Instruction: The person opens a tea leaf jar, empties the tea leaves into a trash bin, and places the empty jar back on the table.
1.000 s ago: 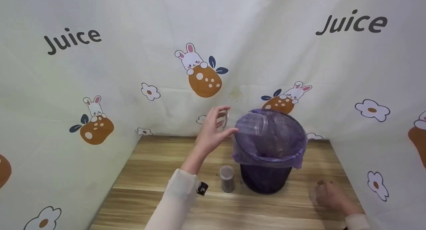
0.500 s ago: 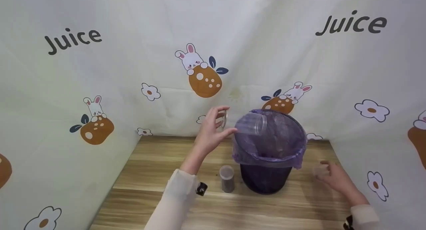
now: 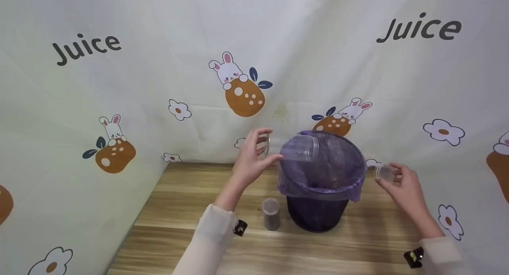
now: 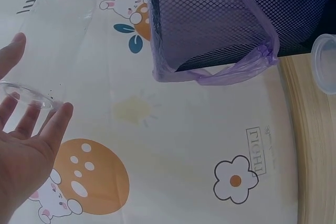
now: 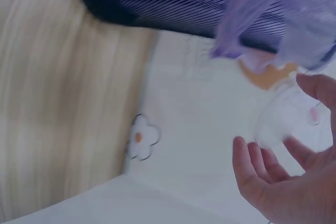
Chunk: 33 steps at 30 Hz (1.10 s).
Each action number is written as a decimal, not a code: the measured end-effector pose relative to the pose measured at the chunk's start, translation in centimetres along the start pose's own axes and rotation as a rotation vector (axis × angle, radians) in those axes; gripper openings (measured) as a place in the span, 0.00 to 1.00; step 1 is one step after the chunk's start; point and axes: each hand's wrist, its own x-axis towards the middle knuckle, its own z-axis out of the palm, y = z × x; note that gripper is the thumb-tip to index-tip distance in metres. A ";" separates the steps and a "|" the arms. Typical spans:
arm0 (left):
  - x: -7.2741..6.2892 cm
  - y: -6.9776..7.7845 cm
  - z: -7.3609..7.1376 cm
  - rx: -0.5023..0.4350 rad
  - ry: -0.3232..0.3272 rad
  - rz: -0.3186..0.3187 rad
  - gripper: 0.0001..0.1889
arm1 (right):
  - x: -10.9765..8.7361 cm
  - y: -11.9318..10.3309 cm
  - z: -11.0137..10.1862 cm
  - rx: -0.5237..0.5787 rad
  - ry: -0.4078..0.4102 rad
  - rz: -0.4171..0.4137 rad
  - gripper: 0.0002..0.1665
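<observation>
My left hand [image 3: 252,157] grips one end of a clear plastic jar [image 3: 296,147], fingers on the far side and thumb on the near side. The jar lies on its side in the air, its other end over the mouth of a dark mesh trash bin [image 3: 318,215] lined with a purple bag [image 3: 320,193]. A few dark specks show near the held end in the left wrist view. On the right, my right hand [image 3: 407,187] pinches a small clear round lid [image 3: 384,174] between thumb and fingers, beside the bin; it is blurred in the right wrist view.
A capped clear cylinder with greyish contents [image 3: 272,217] stands on the wooden table [image 3: 179,227], left of the bin. Pale cloth walls [image 3: 191,48] printed with rabbits and flowers enclose the table at the back and sides.
My right hand has risen from low over the table at the right, moving away from me with the lid up to the bin's rim height. The left hand and jar have hardly moved.
</observation>
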 end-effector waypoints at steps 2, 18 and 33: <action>-0.1 0.0 0.0 -0.005 0.000 -0.004 0.35 | 0.0 -1.0 -0.1 0.011 0.055 -0.015 0.41; -1.5 -1.0 0.1 -0.088 0.002 -0.033 0.35 | -0.9 -8.0 0.8 0.220 0.058 -0.146 0.38; -2.9 -1.8 0.7 -0.104 -0.015 -0.041 0.35 | -2.2 -11.2 3.4 0.365 -0.048 -0.266 0.36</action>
